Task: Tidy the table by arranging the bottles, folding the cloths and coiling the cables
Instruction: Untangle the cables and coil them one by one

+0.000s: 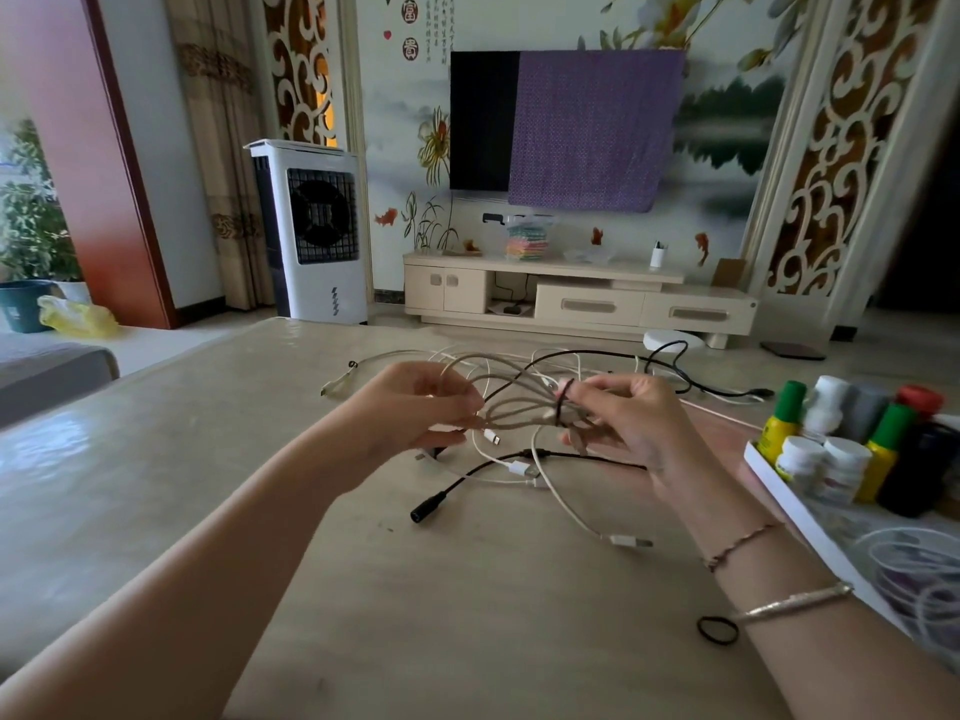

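Above the table's middle I hold a coil of beige cable (pixel 511 394) between both hands. My left hand (pixel 415 407) grips its left loops. My right hand (pixel 623 418) pinches the right end, where a black hair band (pixel 563 402) wraps the bundle. Loose white cables (pixel 558 493) and a black cable (pixel 441 501) lie tangled on the table below. Several bottles (pixel 852 444) with green, white and red caps stand in a white tray (pixel 795 504) at the right.
A spare black hair band (pixel 717 629) lies on the table near my right wrist. More coiled white cable (pixel 914 574) sits in the tray's near end. Another black cable (pixel 691 379) trails toward the table's far edge. Beyond stand a TV cabinet and an air cooler.
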Demonstrator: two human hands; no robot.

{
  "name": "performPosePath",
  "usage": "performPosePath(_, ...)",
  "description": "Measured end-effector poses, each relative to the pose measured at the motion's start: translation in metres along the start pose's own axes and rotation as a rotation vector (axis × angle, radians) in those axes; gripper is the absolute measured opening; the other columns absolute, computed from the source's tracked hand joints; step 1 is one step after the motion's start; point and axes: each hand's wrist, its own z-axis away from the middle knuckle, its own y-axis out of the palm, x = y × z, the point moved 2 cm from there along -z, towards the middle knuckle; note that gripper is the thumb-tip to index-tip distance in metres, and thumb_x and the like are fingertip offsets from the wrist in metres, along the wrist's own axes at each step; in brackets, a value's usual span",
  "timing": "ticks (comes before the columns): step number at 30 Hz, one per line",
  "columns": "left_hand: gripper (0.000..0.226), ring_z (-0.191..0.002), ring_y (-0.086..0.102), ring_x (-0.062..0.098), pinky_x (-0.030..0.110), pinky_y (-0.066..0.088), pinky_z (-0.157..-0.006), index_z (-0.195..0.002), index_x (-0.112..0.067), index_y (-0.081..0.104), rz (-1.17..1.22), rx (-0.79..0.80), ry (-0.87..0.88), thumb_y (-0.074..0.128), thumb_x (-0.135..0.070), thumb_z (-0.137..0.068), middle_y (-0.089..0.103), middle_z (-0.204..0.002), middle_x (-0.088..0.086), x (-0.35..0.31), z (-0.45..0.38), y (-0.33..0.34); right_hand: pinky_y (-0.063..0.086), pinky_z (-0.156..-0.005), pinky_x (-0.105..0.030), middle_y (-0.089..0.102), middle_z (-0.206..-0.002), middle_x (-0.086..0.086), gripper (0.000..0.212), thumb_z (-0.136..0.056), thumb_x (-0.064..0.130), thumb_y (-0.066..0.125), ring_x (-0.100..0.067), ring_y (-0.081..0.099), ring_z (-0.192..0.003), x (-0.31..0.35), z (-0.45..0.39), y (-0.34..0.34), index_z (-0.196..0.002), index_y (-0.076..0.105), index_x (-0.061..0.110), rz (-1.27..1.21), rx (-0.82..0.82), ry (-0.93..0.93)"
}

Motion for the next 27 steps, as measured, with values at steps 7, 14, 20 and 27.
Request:
performPosePath(7,0.030,-0.092,0.067,0.020,0.035,0.051,-0.090,-0.102,-0.010,0.058,0.103,-0.023,0.038,0.076,-0.011,-0.078,0.064,-0.092,0.002,0.007,-0.005,0.018,0.052,-0.047,-0.019,0.066,-0.060,0.000,0.012,-0.086,0.005,0.067,-0.018,0.064,-0.046,0.001,0.000,0.004,-0.075,0.071,0.002,0.140,0.041,-0.082)
performPosePath(14,0.010,-0.081,0.065,0.017,0.032,0.052,-0.093,-0.093,-0.007,0.055,0.250,-0.070,0.062,0.063,-0.004,-0.088,0.060,-0.082,0.004,0.020,-0.011,0.031,0.054,-0.060,-0.022,0.058,-0.079,-0.003,0.012,-0.090,0.021,0.062,-0.009,0.060,-0.058,-0.006,-0.003,0.005,-0.089,0.058,0.010,0.276,0.217,0.049)
performPosePath(20,0.027,-0.077,0.054,0.013,0.029,0.049,-0.083,-0.119,-0.009,0.046,0.458,-0.165,0.116,0.053,-0.001,-0.094,0.053,-0.089,0.006,0.016,-0.014,0.031,0.057,-0.080,-0.039,0.059,-0.083,-0.010,0.038,-0.081,0.043,0.066,-0.015,0.065,-0.070,-0.013,-0.006,-0.003,-0.098,0.050,0.014,0.247,0.330,0.020)
performPosePath(27,0.018,-0.051,0.038,0.009,0.030,0.055,-0.057,-0.102,-0.015,0.045,0.832,-0.305,0.061,0.045,0.003,-0.097,0.044,-0.068,0.003,0.018,-0.022,0.017,0.050,-0.086,-0.027,0.064,-0.087,0.012,0.028,-0.069,0.051,0.080,-0.009,0.061,-0.091,-0.018,-0.010,0.000,-0.086,0.065,0.035,0.137,0.459,-0.129)
